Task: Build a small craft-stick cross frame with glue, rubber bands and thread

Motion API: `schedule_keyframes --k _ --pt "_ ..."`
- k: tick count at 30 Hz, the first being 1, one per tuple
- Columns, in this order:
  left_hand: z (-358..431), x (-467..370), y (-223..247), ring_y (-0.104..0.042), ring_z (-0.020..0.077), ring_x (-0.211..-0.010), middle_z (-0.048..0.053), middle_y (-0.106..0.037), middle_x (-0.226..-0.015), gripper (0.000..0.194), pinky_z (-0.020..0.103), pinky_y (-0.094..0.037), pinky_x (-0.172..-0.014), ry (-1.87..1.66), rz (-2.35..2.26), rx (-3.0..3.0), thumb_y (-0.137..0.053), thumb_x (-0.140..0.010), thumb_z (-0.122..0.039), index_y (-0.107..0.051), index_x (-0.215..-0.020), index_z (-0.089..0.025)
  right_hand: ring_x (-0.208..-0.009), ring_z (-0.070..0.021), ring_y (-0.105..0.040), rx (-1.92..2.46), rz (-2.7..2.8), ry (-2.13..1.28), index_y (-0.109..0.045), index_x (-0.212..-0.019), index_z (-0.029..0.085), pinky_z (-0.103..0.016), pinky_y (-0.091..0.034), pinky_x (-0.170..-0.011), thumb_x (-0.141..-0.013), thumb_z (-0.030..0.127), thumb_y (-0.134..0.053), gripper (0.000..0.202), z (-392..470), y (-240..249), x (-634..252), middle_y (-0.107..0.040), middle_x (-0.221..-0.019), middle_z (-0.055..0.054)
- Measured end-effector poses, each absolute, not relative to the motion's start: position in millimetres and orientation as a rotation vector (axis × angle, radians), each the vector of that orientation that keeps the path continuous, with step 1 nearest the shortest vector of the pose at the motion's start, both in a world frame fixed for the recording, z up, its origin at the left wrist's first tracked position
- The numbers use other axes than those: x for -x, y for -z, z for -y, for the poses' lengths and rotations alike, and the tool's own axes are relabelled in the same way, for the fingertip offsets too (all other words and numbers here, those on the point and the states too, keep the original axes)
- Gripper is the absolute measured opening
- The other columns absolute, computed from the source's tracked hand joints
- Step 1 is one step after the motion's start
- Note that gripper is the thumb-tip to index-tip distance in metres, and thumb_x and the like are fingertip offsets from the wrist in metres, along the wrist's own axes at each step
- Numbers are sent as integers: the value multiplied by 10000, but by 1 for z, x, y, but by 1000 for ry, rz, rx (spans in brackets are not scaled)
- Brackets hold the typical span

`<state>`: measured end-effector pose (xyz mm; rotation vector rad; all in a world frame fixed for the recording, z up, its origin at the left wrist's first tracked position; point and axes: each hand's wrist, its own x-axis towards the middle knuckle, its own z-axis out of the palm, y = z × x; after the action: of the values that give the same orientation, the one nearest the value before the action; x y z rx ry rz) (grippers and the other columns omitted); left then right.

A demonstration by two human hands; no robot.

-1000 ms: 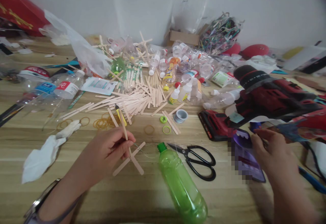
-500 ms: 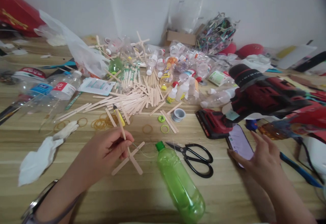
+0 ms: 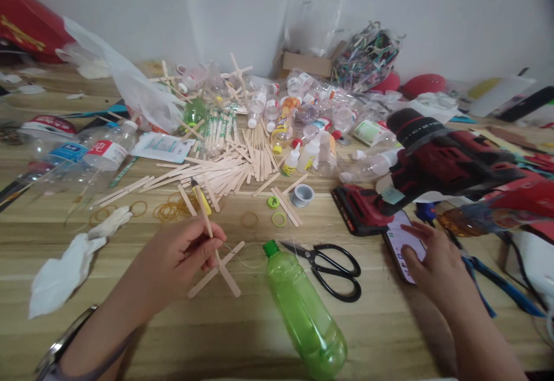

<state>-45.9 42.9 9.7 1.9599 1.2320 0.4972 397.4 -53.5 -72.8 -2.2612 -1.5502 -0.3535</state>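
My left hand (image 3: 184, 254) is closed on a cross of wooden craft sticks (image 3: 228, 280), pinching its upright stick between thumb and fingers. A thin wire or string trails from the cross toward the right. Over the lit screen of a phone (image 3: 395, 248), my right hand (image 3: 439, 265) is spread with the fingers apart and holds nothing. Whether a fingertip touches the screen I cannot tell. Between the hands lie a green plastic bottle (image 3: 305, 312), on its side with a green cap, and black-handled scissors (image 3: 312, 255).
A red and black cordless drill (image 3: 445, 159) stands beside the phone. Behind are loose craft sticks (image 3: 225, 167), clear bottles, glue bottles (image 3: 309, 154) and a wire spool (image 3: 302, 195). Rubber bands (image 3: 171, 208) and a white glove (image 3: 64, 271) lie left; blue-handled pliers (image 3: 504, 286) lie right.
My right hand has moved left and in over the phone's screen, uncovering more of the blue-handled pliers. My left hand keeps its hold on the craft-stick cross.
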Motion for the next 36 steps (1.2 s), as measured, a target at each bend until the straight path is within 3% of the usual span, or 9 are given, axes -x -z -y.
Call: schedule_keyframes --k 7,16,22,27,36 --pt "-42 46 -7 -581 138 -541 -51 -602 -601 168 230 -431 -534 -482 -1237 -1953 -447 -912 -305 -577 -865 -209 -999 -348 -664 2296 1459 264 -482 -997 190 -473 -514 -884 -708 253 -416 304 45 67 -395 -697 -1060 -185" --pt "-42 47 -7 -575 140 -526 -56 -600 -587 161 231 -425 -524 -490 -1246 -1942 -451 -903 -307 -576 -855 -218 -907 -389 -669 2380 1350 212 -417 -894 229 -507 -505 -833 -615 256 -437 281 34 58 -389 -689 -1011 -195" --pt "-43 46 -7 -577 142 -531 -53 -602 -589 166 233 -422 -525 -472 -1258 -1960 -444 -902 -304 -580 -857 -219 -953 -357 -665 2384 1254 205 -495 -886 238 -465 -507 -825 -653 240 -428 243 33 51 -379 -706 -986 -141" --pt "-44 45 -6 -590 148 -538 -46 -611 -597 167 241 -435 -532 -478 -1250 -1976 -445 -894 -297 -586 -853 -217 -949 -399 -659 2423 1034 304 -627 -1023 186 -512 -502 -748 -731 225 -391 377 40 38 -370 -693 -1090 -171" --pt "-42 44 -6 -585 148 -529 -47 -605 -585 190 239 -428 -528 -489 -1268 -1971 -439 -895 -318 -594 -841 -221 -736 -337 -668 2425 947 315 -679 -923 165 -432 -499 -649 -711 214 -427 332 50 39 -365 -727 -828 -143"
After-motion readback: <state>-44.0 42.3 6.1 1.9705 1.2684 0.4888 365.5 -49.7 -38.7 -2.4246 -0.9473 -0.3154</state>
